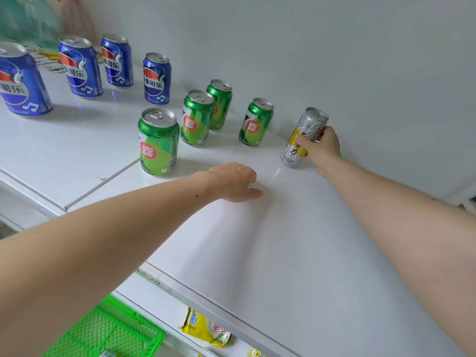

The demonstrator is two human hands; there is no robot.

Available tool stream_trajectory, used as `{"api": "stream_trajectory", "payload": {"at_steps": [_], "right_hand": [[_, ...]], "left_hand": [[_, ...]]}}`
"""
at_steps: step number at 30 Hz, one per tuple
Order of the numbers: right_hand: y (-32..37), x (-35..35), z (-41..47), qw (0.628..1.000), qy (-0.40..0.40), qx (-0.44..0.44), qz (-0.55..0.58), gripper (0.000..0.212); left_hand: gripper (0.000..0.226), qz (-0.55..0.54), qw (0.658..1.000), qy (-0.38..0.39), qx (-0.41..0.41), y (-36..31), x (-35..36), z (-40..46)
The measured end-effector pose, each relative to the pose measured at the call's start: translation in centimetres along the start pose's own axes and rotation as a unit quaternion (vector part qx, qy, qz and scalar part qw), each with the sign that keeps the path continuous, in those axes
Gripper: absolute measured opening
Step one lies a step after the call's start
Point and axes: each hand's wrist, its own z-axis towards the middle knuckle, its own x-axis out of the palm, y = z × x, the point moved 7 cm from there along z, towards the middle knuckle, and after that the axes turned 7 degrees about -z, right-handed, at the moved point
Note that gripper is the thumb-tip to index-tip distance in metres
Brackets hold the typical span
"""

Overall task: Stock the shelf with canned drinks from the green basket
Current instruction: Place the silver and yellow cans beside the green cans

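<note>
Right hand (320, 148) around silver can (304, 137), near shelf (283, 253) back wall.

Retail shop: white display shelf (270, 240) carrying rows of canned drinks (158, 141), packaged snacks (206, 328) below, green basket (108, 333).

Yellow snack packets (206, 329) lie on the lower shelf (159, 302); blurred bottles (28, 19) stand far left.
</note>
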Motion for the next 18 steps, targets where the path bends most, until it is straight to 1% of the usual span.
{"api": "stream_trajectory", "payload": {"at_steps": [4, 9, 14, 16, 18], "right_hand": [[0.2, 0.3, -0.1, 1.000, -0.012, 0.001, 0.004, 0.044], [-0.2, 0.1, 0.0, 1.000, -0.019, 0.019, 0.003, 0.049], [0.4, 0.2, -0.3, 0.999, -0.013, 0.025, -0.024, 0.050], [0.3, 0.2, -0.6, 0.999, -0.008, 0.038, -0.029, 0.059], [0.0, -0.2, -1.5, 0.997, -0.004, 0.062, -0.047, 0.079]], "left_hand": [[0.059, 0.006, 1.000, 0.015, 0.002, 0.0, 0.1, -0.3], [0.059, 0.009, 0.999, 0.031, 0.007, -0.1, 0.5, -0.7], [0.059, 0.008, 0.999, 0.029, 0.011, 0.0, 0.6, -0.7], [0.058, 0.002, 1.000, 0.022, 0.014, 0.0, 0.6, -0.8], [0.057, -0.014, 1.000, 0.007, 0.018, 0.1, 0.6, -1.0]]}}
